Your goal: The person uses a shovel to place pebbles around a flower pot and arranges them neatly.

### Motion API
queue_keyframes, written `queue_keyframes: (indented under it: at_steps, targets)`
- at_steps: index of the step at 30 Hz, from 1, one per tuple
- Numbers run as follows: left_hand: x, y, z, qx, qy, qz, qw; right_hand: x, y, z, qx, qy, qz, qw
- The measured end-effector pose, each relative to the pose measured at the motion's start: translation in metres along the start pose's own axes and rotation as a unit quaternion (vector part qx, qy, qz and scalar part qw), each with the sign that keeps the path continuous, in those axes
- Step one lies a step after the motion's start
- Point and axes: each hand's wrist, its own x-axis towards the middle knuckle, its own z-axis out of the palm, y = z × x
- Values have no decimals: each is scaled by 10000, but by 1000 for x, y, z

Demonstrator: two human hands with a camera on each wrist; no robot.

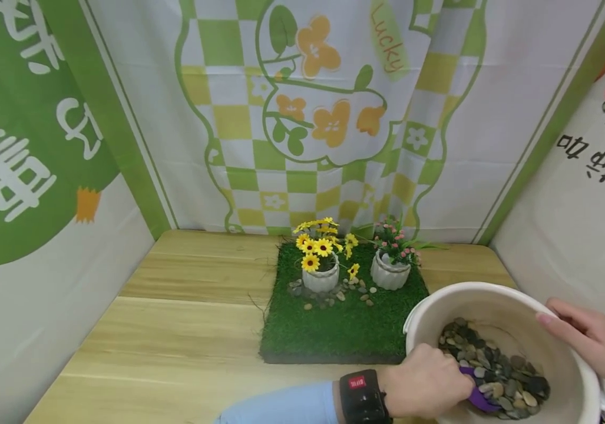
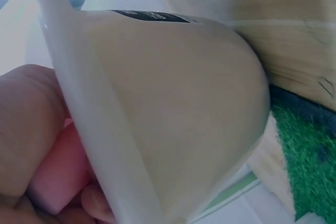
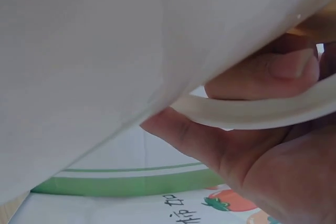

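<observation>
A white bucket (image 1: 472,287) tilts toward the camera at the lower right of the head view, with many grey and tan pebbles (image 1: 506,371) inside. My left hand (image 1: 424,383) reaches over the rim, gripping a small purple scoop (image 1: 481,400) that lies against the pebbles; the fist hides its handle. On the far side, my right hand (image 1: 594,341) holds the bucket's rim, thumb on top. The right wrist view shows that hand's fingers (image 3: 257,80) about the bucket's white handle (image 3: 252,113). In the left wrist view the bucket's outer wall (image 2: 178,93) fills the middle.
An artificial grass mat (image 1: 334,333) lies on the wooden table (image 1: 175,330). On it stand a white pot of yellow flowers (image 1: 320,278) and a white pot of pink flowers (image 1: 389,274). Loose pebbles (image 1: 340,296) surround the first pot. Printed curtains (image 1: 329,194) hang behind.
</observation>
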Motion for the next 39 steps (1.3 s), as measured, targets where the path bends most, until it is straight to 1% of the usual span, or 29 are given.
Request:
queue_keyframes:
  at_steps: [2, 5, 8, 10, 12, 14, 17, 21, 26, 30, 32, 37, 38, 39]
  targets:
    - [1, 1, 1, 34, 19, -38, 10000, -1, -1, -1, -49, 11, -36, 10000]
    - [5, 6, 2, -38, 111, -75, 9999, -5, -2, -4, -141, 197, -57, 9997]
    - [8, 8, 3, -282, 90, -74, 9995, -9, -2, -5, -289, 402, 11, 9988]
    - [7, 8, 4, -404, 44, -49, 9992, -10, -2, -4, -291, 428, 81, 9986]
    - [6, 7, 4, -456, 48, -59, 9989, -9, -3, -3, -264, 394, 57, 9989]
    - [4, 5, 4, -464, 131, -96, 9988, -7, -4, -2, -232, 351, 51, 9991]
    - [1, 3, 4, -327, 243, -223, 9989, -4, -7, -1, -232, 248, 143, 9993]
    - [0, 2, 4, -292, 277, -374, 9985, -1, -8, 0, -262, 212, 182, 9993]
    - [2, 4, 4, -322, 120, -486, 9982, 0, -5, 1, -2, 242, 7, 9997]
    - [1, 3, 5, -375, 22, -487, 9981, 0, -2, 4, 255, 300, -181, 9991]
    - [0, 2, 4, -455, 32, -479, 9978, 0, -2, 5, 163, 270, -110, 9994]
    - [-3, -1, 6, -552, 146, -456, 9973, 5, -4, 6, -198, 57, 232, 9995]
    - [-3, -1, 7, -582, 116, -452, 9972, 6, -4, 6, -215, 49, 241, 9995]
    - [-2, -1, 8, -633, 59, -476, 9968, 7, -4, 7, -183, 83, 155, 9997]
